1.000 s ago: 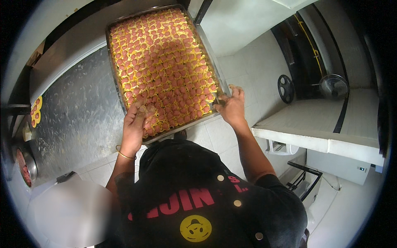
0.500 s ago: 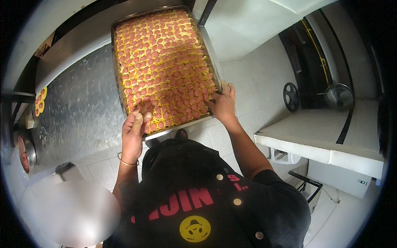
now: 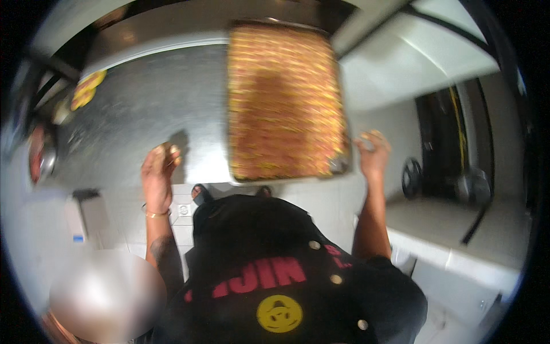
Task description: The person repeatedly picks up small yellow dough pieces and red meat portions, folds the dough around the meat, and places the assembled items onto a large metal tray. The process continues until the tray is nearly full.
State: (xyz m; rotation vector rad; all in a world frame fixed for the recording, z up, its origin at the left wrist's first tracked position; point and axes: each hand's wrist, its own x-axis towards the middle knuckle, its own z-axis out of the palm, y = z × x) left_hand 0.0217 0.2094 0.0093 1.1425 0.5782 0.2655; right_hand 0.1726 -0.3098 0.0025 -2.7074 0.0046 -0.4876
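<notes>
A large rectangular baking tray [image 3: 347, 123] lies on the dark work counter, its front edge toward me. Rows of small reddish-pink pieces with yellow shreds [image 3: 286, 103] fill it, smeared by motion here but distinct in the earlier frame. My left hand [image 3: 157, 178] hovers off the tray's left side, near the counter's front edge, fingers loosely bent and apart. Just beyond the tray's right edge my right hand [image 3: 373, 153] is raised, fingers bent and spread. Neither hand touches the tray, and I see nothing held in them.
At the far left, a yellow scalloped item with reddish spots [image 3: 87, 90] lies beside the counter [image 3: 149, 103]. A metal bowl of reddish food [image 3: 48, 157] stands nearer me. A white ledge [image 3: 452, 246] and a black handwheel [image 3: 411, 178] are on the right.
Both hands have let go of the tray: the left moved left, the right moved right. In view, the tray has shifted right and now sits straighter.
</notes>
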